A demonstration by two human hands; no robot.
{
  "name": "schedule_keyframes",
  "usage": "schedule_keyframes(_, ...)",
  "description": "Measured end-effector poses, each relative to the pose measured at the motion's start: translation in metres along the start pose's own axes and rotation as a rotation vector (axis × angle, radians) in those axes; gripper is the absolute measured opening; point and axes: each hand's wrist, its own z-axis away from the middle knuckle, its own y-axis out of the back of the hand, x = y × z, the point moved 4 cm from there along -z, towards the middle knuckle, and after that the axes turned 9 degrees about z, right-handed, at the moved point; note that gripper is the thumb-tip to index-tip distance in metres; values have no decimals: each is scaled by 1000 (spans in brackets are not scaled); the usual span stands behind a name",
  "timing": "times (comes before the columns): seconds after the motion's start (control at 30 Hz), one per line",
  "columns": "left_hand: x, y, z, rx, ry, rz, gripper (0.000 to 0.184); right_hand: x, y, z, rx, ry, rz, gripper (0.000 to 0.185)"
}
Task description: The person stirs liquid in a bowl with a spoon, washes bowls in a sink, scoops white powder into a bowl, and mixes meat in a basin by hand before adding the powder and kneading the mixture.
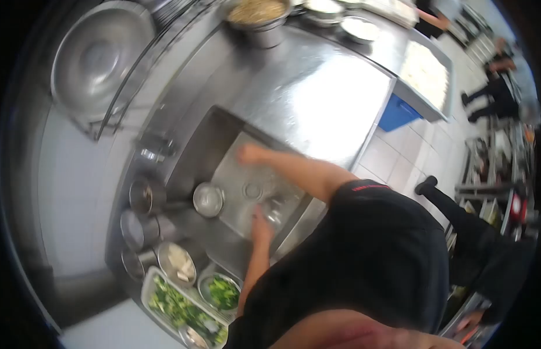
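Observation:
Both hands are down in a steel sink (pixel 227 230). My right hand (pixel 250 155) is over the far part of the basin, blurred, with its fingers curled in; whatever they hold, if anything, is hidden. My left hand (pixel 262 225) is low in the near part of the basin, its fingers loosely extended. Right beside it is a shiny, clear patch (pixel 274 210); I cannot tell whether it is water or a clear object. The round drain (pixel 253 191) lies between the hands. A small metal bowl (pixel 208 199) stands at the sink's left side.
Steel pots (pixel 147 195), a bowl of pale pieces (pixel 177 264), a bowl of greens (pixel 221 292) and a tray of chopped vegetables (pixel 174 302) border the sink. A large metal bowl (pixel 102 58) sits on a rack. Co-workers (pixel 506 87) stand at right.

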Motion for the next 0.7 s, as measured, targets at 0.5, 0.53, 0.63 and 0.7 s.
schedule_keyframes(0.5, -17, 0, 5, -70, -320, 127, 71, -112, 219, 309, -269, -341, -23, 40)
schedule_keyframes(0.53, -5, 1, 16, -45, -312, 121, 70, -120, 256, 340, -133, -335, 111, 43)
schedule_keyframes(0.63, 40, -20, 44, -40, -335, 96, 69, -111, 305, 429, 67, -508, 180, 53)
schedule_keyframes(0.7, 81, -62, 70, -89, -369, 74, 69, -81, 306, 490, 139, -760, -239, 54)
